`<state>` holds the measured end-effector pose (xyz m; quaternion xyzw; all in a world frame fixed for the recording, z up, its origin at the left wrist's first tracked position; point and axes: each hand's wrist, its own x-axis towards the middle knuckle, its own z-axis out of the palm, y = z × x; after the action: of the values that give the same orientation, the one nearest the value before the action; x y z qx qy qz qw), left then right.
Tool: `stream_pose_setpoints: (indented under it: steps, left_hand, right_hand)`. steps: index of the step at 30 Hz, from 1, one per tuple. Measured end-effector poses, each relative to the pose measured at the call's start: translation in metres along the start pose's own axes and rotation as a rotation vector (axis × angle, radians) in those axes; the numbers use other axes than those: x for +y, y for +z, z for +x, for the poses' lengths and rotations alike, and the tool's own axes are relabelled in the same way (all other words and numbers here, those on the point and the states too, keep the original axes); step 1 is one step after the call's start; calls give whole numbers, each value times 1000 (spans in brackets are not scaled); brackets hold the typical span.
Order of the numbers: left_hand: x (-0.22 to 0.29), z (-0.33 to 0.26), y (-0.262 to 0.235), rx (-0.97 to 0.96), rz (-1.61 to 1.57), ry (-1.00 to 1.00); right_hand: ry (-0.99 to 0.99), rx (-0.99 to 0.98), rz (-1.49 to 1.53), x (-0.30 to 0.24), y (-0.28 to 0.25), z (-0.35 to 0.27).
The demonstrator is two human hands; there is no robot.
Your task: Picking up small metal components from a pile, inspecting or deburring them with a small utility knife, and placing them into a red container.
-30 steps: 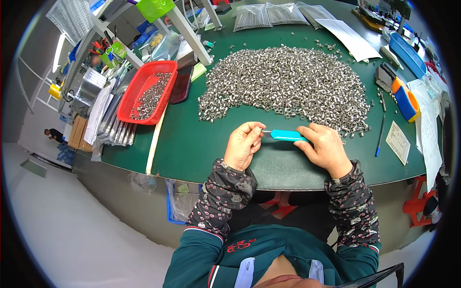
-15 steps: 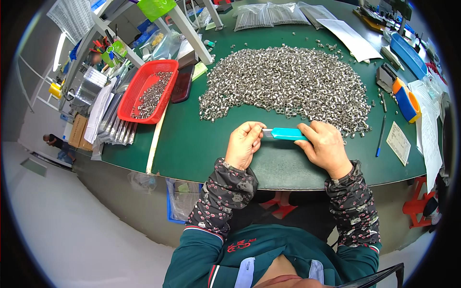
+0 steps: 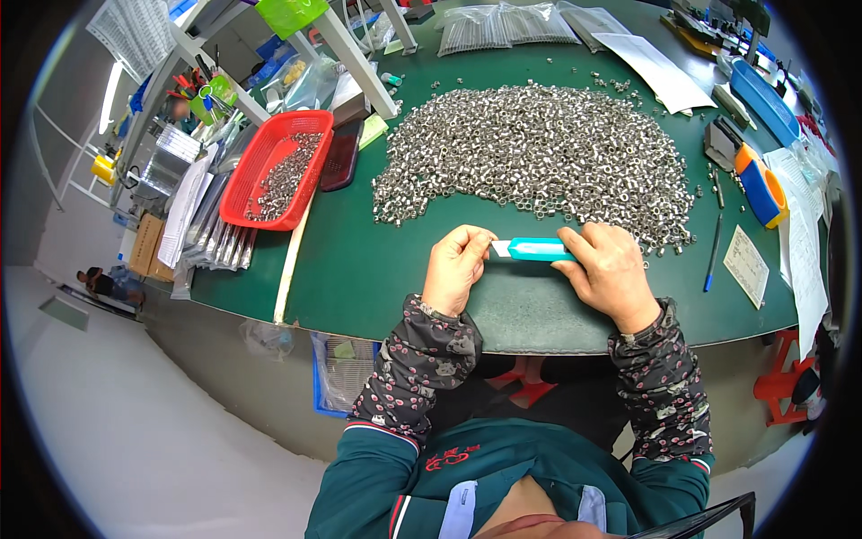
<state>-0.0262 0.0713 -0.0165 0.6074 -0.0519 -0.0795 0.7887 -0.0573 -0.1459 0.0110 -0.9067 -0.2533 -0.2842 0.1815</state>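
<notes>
A teal utility knife (image 3: 539, 250) lies level in my right hand (image 3: 612, 274), the thumb and fingers closed around the right part of its handle. Its bare metal blade (image 3: 501, 248) points left. My left hand (image 3: 458, 268) is pinched closed right at the blade's tip; whatever its fingertips hold is too small or hidden to make out. Both hands are just above the near part of the green table (image 3: 377, 278). Beyond them spreads a wide heap of small metal rings (image 3: 530, 153), a few lying loose around its rim.
Left of the heap stands a red plastic basket (image 3: 235, 193), partly filled with similar small parts, beside a dark phone (image 3: 340, 154). On the right lie a pen (image 3: 712, 256), a paper card (image 3: 746, 266) and an orange-and-blue tool (image 3: 761, 189). Clear bags (image 3: 507, 30) lie at the back.
The blade now catches the light and looks brighter, as if turned slightly. My hands stay almost in place. A distant person at far left has shifted.
</notes>
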Motion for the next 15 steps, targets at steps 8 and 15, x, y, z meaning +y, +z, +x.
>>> stream_pose_setpoints:
  steps: [8,15]
  left_hand:
    - [0,-1,1,15,147,36]
    - [1,-1,-1,-28,154,19]
  right_hand:
    - [-24,2,-27,-1,-1,1]
    - [-41,11,-29,0,-2,1]
